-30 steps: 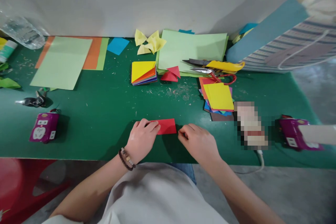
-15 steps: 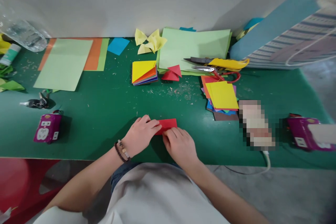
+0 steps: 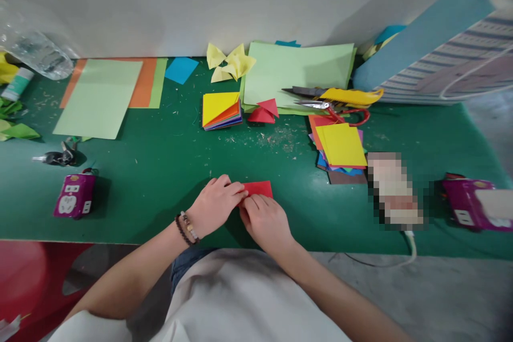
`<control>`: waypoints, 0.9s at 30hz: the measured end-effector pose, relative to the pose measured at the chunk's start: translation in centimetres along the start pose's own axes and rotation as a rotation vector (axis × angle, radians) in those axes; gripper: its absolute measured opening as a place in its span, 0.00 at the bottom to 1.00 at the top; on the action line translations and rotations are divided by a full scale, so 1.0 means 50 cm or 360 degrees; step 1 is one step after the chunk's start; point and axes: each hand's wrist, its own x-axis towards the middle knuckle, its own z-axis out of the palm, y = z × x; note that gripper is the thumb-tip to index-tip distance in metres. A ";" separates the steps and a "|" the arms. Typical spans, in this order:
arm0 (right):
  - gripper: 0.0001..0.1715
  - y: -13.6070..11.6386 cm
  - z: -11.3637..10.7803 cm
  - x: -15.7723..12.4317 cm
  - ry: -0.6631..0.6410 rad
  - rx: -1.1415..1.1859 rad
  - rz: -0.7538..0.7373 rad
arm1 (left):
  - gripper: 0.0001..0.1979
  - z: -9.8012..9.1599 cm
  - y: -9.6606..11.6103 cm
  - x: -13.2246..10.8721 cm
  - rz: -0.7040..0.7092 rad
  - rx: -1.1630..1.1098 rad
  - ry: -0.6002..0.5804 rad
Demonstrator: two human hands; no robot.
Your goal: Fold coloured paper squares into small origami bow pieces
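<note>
A folded red paper (image 3: pixel 260 188) lies near the front edge of the green table (image 3: pixel 160 171). My left hand (image 3: pixel 216 204), with a bead bracelet on the wrist, rests on the paper's left end with fingers pressed together flat on it. My right hand (image 3: pixel 264 220) covers the paper's lower middle, fingertips pinched at its edge. Only the red paper's upper right part shows between and beyond the hands.
Farther back lie a stack of coloured squares (image 3: pixel 221 111), red folded triangles (image 3: pixel 264 111), yellow folded shapes (image 3: pixel 230 64), light green sheets (image 3: pixel 298 69), scissors (image 3: pixel 320 104) and another coloured stack (image 3: pixel 342 147). Purple power boxes (image 3: pixel 75 195) (image 3: pixel 467 203), keys (image 3: pixel 58 157), a striped bag (image 3: pixel 441 64).
My right hand slid left from the paper's right end onto its middle, meeting my left hand. More of the red paper is now covered. The left hand stayed put.
</note>
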 end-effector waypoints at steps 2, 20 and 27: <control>0.13 -0.004 0.002 0.002 0.0008 -0.0001 0.0001 | 0.15 -0.001 0.000 0.000 0.0001 0.0001 -0.0003; 0.14 -0.042 0.007 -0.004 0.0153 0.0203 0.0009 | 0.15 -0.006 -0.011 -0.003 0.0019 -0.0016 -0.0078; 0.12 0.052 -0.022 -0.050 0.0126 0.0213 0.0310 | 0.20 -0.005 -0.010 -0.005 0.0042 0.0011 -0.0075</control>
